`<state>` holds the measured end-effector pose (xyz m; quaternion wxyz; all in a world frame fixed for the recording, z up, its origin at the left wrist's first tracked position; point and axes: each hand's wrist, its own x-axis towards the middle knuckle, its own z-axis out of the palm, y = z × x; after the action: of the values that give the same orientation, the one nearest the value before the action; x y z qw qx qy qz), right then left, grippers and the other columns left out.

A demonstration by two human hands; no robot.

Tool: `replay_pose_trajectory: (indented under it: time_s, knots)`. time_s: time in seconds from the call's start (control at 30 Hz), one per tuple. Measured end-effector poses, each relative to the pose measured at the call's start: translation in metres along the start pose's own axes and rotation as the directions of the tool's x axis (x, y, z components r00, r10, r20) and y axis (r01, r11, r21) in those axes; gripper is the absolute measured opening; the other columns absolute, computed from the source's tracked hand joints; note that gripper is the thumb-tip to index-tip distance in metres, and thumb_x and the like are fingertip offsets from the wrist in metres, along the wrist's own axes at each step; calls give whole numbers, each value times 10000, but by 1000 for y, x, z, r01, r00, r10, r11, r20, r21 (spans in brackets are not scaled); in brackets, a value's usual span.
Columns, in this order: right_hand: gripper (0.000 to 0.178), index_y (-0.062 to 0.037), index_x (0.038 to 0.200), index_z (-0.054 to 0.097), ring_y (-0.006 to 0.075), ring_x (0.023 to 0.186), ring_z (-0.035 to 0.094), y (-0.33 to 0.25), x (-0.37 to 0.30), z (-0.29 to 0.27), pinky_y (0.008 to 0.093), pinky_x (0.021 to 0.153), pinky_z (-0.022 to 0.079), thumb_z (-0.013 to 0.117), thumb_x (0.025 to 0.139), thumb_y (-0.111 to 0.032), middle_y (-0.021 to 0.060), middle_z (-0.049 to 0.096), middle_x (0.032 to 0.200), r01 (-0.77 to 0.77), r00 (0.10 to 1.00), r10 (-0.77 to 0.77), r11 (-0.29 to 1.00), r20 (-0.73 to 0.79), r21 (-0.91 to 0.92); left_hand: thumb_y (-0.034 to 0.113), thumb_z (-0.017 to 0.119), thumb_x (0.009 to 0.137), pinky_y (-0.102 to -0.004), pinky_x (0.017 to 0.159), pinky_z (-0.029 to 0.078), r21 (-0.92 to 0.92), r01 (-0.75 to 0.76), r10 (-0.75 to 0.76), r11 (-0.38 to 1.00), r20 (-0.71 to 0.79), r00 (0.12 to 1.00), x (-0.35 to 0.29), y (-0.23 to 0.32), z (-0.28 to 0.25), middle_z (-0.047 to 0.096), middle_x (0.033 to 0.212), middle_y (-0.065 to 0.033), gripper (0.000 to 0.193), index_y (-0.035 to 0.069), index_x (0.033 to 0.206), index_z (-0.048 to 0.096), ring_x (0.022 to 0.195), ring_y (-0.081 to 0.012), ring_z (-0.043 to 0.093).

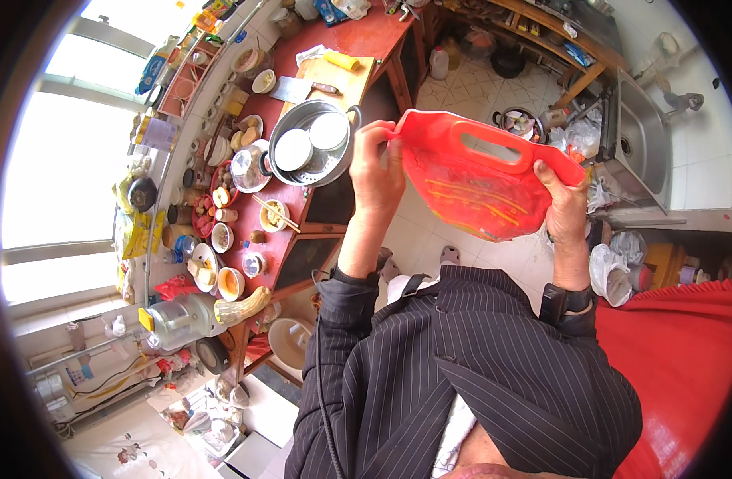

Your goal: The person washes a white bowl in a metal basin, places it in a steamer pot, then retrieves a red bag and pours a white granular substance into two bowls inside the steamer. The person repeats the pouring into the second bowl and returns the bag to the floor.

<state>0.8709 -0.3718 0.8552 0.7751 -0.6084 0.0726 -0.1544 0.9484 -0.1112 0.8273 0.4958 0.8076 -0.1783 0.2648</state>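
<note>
Red plastic bag, flat-sided, with an oval cut-out handle (478, 188), hangs above the pale tiled floor (410, 231), in front of the person's pinstriped dark jacket (493, 327). It lies between the two hands. Left hand (378, 172): thumb and fingers pinched together on the bag's upper left corner. Right hand (565, 209): clamped on the right end, thumb over the near face beside the handle; fingers mostly hidden behind.

Long axis runs left to right, dipping toward the right hand. Handle edge points away from the wearer; rounded lower edge faces the jacket. Just beside the left hand, a round silver-grey metal pan (324, 170) holds two white discs (294, 150).
</note>
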Motion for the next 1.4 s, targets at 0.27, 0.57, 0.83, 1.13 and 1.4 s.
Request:
replay_pose_trajectory:
  time_s: [0.27,0.57,0.83,1.13,1.4]
  knots:
    - [206,0,972,724,87,785,617,-1,13,-20,233,737,476,753,857,-168,11,703,870,17,1000,-17,999,-8,-27,79,595,958,-258,849,477,-789,511,-373,342,385,844,3,-4,-23,641,1010,-39,72,36,1008,566,937,-92,596]
    - [207,20,938,722,75,733,596,-3,9,-14,222,696,465,751,857,-169,11,691,819,31,996,-18,988,87,-152,3,589,925,-297,825,522,-256,209,-141,944,261,955,7,17,-48,525,1297,-126,246,35,1169,584,1021,-189,621]
    - [203,29,934,711,64,697,574,-12,11,-17,213,656,446,733,872,-163,-2,675,787,48,990,-26,986,141,-157,5,577,931,-329,873,514,-253,125,-55,959,266,962,9,18,-43,548,1254,-138,101,28,1028,594,1070,-209,599]
    - [256,26,907,712,70,739,590,-13,20,-38,219,688,449,756,855,-220,8,678,784,47,991,-28,988,129,-146,72,550,977,-305,895,488,-445,471,-284,761,424,860,8,33,-29,624,1173,-107,121,-9,1063,580,1023,-172,616]
    - [270,-11,964,717,105,753,633,-7,44,-68,246,707,493,757,845,-250,22,707,850,90,996,-89,993,10,-80,49,591,952,-279,878,465,-739,419,-262,528,327,908,18,77,-3,618,1009,-78,54,9,986,579,906,-140,601]
